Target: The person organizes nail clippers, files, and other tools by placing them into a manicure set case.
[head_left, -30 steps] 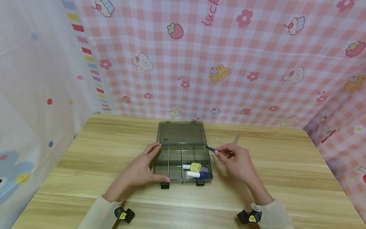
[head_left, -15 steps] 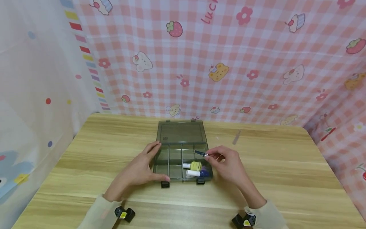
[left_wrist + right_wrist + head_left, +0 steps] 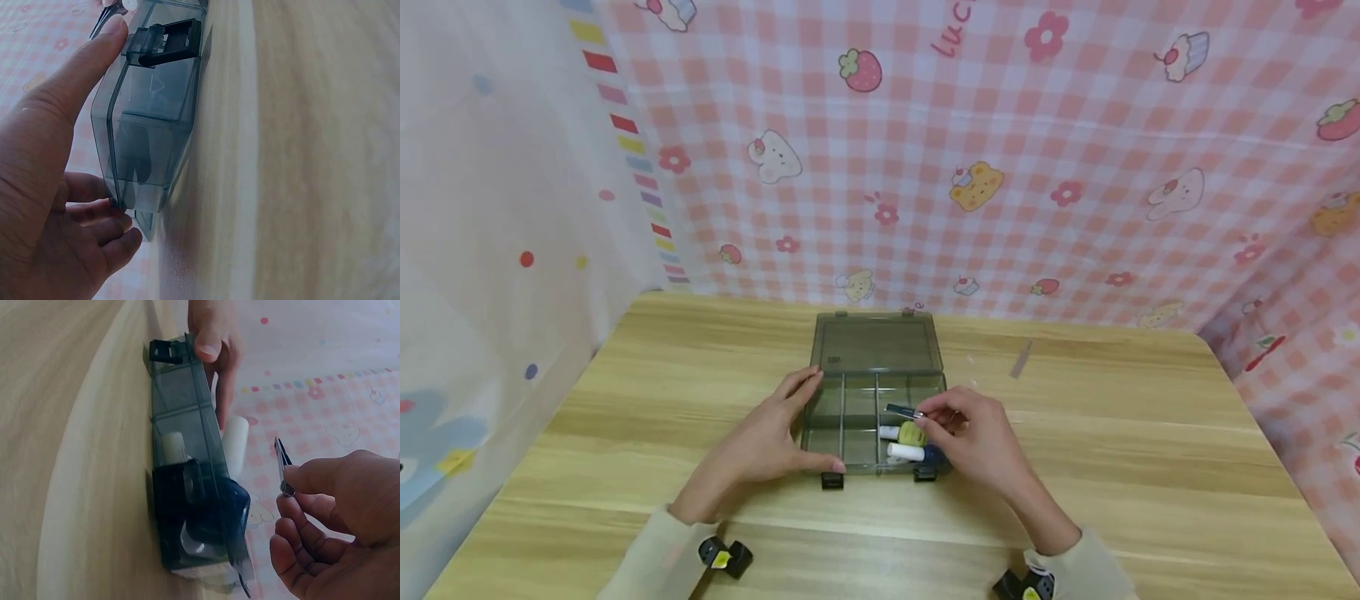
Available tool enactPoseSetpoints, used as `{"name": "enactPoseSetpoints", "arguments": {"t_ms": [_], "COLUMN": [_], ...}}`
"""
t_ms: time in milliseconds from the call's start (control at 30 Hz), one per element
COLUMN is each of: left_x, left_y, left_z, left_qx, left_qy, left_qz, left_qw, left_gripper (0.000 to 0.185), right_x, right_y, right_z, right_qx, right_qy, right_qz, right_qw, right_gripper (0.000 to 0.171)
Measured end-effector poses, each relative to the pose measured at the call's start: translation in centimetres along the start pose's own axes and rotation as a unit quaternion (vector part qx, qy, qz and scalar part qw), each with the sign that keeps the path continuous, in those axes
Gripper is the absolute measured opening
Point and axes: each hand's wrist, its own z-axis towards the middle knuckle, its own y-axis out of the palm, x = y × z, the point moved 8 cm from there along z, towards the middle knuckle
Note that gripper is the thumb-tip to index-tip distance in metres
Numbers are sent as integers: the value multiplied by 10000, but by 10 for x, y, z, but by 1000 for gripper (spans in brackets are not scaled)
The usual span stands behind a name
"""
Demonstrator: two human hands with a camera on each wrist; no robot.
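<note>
A smoky clear plastic compartment box (image 3: 860, 448) lies with its lid folded back on the table. My left hand (image 3: 766, 435) holds its left end, the thumb at the front rim and the fingers by the hinge side. Between thumb and fingertips, my right hand (image 3: 973, 429) pinches a small dark and silver nail clipper (image 3: 904, 412) over the box's right part. In the right wrist view the nail clipper (image 3: 283, 467) hangs above the rim. Below it lie a yellow nail polish bottle (image 3: 912, 433) and a dark blue one (image 3: 932, 455), both with white caps; my right hand partly covers them.
A thin pale pinkish strip, perhaps a nail file (image 3: 1021, 359), lies on the wooden table (image 3: 1120, 450) right of the lid. Tiny clear pieces lie near it. The box's black latches (image 3: 832, 481) hang down at the front. A checked cloth (image 3: 917, 167) stands behind the table.
My right hand has moved left and slightly toward me, bringing the nail clipper from beside the box to over its right compartments. My left hand has stayed on the box.
</note>
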Motion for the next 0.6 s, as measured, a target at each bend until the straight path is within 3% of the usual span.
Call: {"name": "enactPoseSetpoints", "arguments": {"t_ms": [367, 600], "left_x": [1, 2], "left_y": [-2, -2], "left_z": [1, 1], "left_qx": [48, 40], "left_qy": [20, 16], "left_qz": [-24, 5], "left_qw": [10000, 10000], "left_gripper": [132, 131], "right_x": [-16, -21], "right_y": [16, 26], "right_z": [3, 5], "right_qx": [-170, -315], "right_qy": [-352, -317], "right_qz": [-51, -181], "right_qw": [9992, 9988], "right_gripper": [7, 7]}}
